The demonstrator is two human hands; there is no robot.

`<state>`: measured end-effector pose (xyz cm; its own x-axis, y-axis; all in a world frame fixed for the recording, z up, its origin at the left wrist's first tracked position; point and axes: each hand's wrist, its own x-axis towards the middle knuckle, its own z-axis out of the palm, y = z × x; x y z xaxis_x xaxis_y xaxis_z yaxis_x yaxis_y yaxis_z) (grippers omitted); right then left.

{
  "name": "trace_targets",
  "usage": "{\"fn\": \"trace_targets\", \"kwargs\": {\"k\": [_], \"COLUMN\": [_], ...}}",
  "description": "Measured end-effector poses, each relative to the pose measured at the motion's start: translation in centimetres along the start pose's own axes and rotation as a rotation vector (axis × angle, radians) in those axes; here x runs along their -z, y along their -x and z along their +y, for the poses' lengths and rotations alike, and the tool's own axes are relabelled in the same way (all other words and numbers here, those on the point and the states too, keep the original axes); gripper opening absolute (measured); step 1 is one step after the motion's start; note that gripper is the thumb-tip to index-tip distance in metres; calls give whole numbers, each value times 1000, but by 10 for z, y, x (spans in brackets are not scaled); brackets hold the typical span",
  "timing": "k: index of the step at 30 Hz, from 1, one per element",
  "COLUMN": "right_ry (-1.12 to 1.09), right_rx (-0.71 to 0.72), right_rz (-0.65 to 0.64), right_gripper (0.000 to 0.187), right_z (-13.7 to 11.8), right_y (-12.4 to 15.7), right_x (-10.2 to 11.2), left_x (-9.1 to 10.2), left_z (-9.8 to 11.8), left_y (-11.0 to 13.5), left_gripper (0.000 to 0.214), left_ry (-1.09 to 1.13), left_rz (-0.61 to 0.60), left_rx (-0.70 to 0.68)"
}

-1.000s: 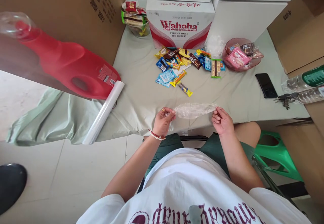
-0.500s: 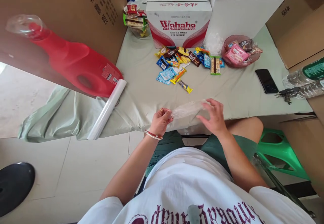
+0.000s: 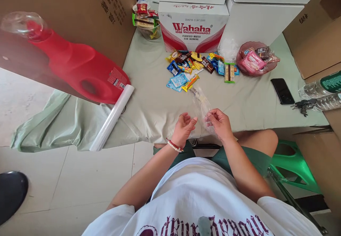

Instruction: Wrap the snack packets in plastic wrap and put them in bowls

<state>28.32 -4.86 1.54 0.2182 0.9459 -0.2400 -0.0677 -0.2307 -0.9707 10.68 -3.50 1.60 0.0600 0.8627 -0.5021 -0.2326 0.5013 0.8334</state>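
A thin clear plastic bag [image 3: 203,102] hangs from the pinched fingers of my right hand [image 3: 220,125], stretching away over the cloth toward the snacks. To its left is my left hand [image 3: 184,130], palm turned inward, fingers partly curled and apart, holding nothing. Beyond both hands lies a loose pile of small wrapped snacks [image 3: 197,62]: blue, yellow and brown packets. The bag's far end covers a small packet at the front of the pile, seen only dimly through the plastic.
At left, a red bottle [image 3: 87,70] leans beside a clear plastic roll [image 3: 112,118]. Behind the snacks stands a Wahaha carton [image 3: 194,28]. A pink glass bowl [image 3: 257,70], a glass snack bowl [image 3: 149,33], a phone [image 3: 282,91], keys [image 3: 303,107] and bottles [image 3: 310,90] are also on the table.
The bag has passed from my left hand to my right and swung so that its far end points toward the snacks. My left hand has let go and moved right.
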Motion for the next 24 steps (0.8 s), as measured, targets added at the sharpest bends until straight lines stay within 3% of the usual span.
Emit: {"fn": "trace_targets", "kwargs": {"k": [3,5,7,9,14,17,19,22,24], "right_ry": [-306,-437,-488,-452,-21,340,599,838,801], "right_rx": [-147,-224,-265,-269,-157,24,157,252,216], "right_rz": [-31,-46,-59,-56,104,203,164,64,61], "right_gripper": [49,51,52,50,47,57,65,39,26], "right_z": [-7,-10,-9,-4,9,10,10,15,19], "right_y": [1,0,-3,-9,-28,-33,-35,-40,-47], "right_x": [-11,-12,-9,-3,9,1,-8,-13,-8], "left_x": [-13,-17,-17,-12,8,9,7,11,21], "left_z": [-1,3,7,10,9,4,2,4,10], "left_y": [-5,-11,-17,-26,-48,-54,-56,-63,-70], "left_gripper": [53,43,39,38,36,36,35,35,40], "left_ry": [47,83,127,154,-31,-117,-137,-234,-382], "left_rz": [5,-56,-124,-111,87,95,82,146,243], "left_rx": [40,88,151,158,-90,-142,-171,-255,-332]}}
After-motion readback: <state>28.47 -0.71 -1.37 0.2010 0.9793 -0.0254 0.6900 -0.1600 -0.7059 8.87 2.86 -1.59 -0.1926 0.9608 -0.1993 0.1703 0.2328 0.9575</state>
